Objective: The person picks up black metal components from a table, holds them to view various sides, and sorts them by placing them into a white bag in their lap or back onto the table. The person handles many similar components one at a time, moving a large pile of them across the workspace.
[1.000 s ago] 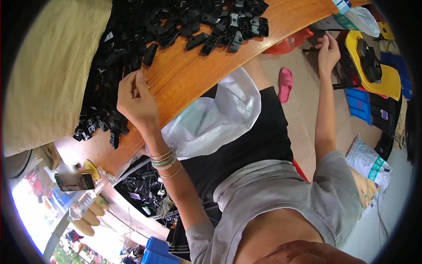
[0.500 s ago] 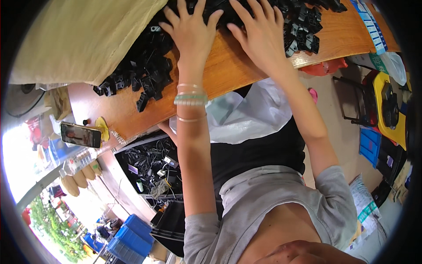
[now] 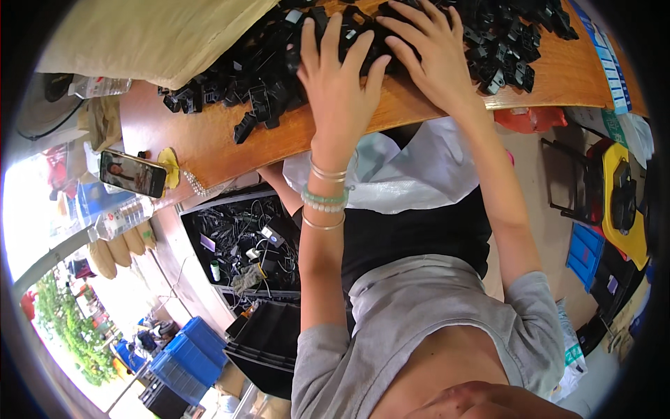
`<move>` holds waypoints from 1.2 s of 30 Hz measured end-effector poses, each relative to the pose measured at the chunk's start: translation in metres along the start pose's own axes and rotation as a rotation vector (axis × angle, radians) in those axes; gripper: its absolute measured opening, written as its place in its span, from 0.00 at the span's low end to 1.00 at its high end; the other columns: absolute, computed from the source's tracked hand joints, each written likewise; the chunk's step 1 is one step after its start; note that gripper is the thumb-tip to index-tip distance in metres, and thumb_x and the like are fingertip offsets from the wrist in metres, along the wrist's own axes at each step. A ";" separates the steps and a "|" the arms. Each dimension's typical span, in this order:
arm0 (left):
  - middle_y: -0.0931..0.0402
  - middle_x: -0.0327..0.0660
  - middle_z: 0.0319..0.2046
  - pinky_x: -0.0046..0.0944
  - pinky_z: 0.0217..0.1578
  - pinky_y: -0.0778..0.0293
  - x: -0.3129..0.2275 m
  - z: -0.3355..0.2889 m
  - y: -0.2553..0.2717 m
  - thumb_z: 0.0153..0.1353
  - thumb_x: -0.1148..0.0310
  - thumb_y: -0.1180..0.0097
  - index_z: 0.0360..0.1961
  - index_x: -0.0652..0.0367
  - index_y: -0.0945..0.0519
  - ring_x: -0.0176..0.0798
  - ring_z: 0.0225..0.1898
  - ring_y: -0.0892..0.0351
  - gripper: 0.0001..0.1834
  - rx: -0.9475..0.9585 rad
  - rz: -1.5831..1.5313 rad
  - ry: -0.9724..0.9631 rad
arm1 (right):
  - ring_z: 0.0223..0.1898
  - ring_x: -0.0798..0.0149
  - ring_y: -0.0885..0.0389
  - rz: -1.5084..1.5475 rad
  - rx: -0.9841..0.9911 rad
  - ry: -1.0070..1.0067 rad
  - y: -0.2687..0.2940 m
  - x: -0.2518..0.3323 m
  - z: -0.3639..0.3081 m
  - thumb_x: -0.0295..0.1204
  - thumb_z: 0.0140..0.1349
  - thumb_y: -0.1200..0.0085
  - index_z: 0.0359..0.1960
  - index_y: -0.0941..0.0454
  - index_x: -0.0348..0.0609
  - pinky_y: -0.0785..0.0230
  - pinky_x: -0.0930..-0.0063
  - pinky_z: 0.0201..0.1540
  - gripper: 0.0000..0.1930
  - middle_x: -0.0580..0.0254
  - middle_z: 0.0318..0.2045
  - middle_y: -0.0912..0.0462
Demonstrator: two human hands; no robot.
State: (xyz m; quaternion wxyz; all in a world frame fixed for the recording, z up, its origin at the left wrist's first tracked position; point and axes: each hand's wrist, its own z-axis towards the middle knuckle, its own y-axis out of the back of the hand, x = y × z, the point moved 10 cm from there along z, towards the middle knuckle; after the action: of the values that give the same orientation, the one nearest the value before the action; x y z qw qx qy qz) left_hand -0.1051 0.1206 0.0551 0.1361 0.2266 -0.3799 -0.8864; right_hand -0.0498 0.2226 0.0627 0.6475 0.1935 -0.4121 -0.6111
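Observation:
Small black plastic parts (image 3: pixel 259 103) lie heaped along the wooden tabletop (image 3: pixel 209 143). My left hand (image 3: pixel 340 87) is over the near side of the heap, fingers spread and pointing away from me; it wears bracelets at the wrist. To its right, my right hand (image 3: pixel 436 63) rests on the pile with its fingers stretched apart. Neither hand grips a part that I can see. Some fingertips reach in among the parts, where contact is hard to make out. Across my lap, below the table edge, lies a white plastic sack (image 3: pixel 412 178).
A beige sack (image 3: pixel 139 38) covers the table's far left. A phone (image 3: pixel 132 173) stands at the left edge by a beaded string (image 3: pixel 194 183). Below is an open drawer of cables (image 3: pixel 237 244). Blue crates (image 3: pixel 185 359), a yellow-seated chair (image 3: pixel 621 202) and a red bag (image 3: pixel 530 119) surround me.
My left hand has moved right and a little nearer to me, while the right hand has shifted slightly right. The whole view has tilted a bit, and more of the heap shows between the hands.

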 end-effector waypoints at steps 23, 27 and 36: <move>0.24 0.51 0.47 0.36 0.51 0.29 0.036 -0.035 0.009 0.60 0.80 0.50 0.44 0.71 0.23 0.39 0.46 0.23 0.12 0.021 -1.454 0.658 | 0.34 0.77 0.24 1.382 0.143 -0.546 -0.050 0.025 -0.049 0.19 0.58 0.44 0.51 0.27 0.35 0.31 0.85 0.33 0.18 0.66 0.35 0.22; 0.24 0.52 0.47 0.37 0.47 0.28 0.031 -0.034 0.026 0.57 0.82 0.49 0.43 0.70 0.21 0.43 0.48 0.25 0.13 0.030 -1.017 0.530 | 0.32 0.78 0.25 1.442 0.171 -0.611 -0.058 0.036 -0.062 0.19 0.58 0.44 0.51 0.27 0.35 0.32 0.86 0.32 0.17 0.68 0.33 0.23; 0.22 0.44 0.37 0.34 0.43 0.29 0.009 -0.043 0.024 0.51 0.77 0.40 0.46 0.64 0.21 0.40 0.37 0.25 0.18 0.206 -0.588 0.337 | 0.35 0.69 0.20 1.216 0.227 -0.649 -0.043 0.030 -0.077 0.17 0.55 0.46 0.50 0.26 0.36 0.26 0.75 0.35 0.18 0.58 0.38 0.19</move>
State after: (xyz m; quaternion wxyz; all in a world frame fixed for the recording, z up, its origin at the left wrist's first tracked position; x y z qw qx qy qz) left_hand -0.0895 0.0745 0.0439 -0.0876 0.4821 -0.3579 -0.7949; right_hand -0.0207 0.1666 -0.0057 0.6945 -0.1974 -0.6814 -0.1203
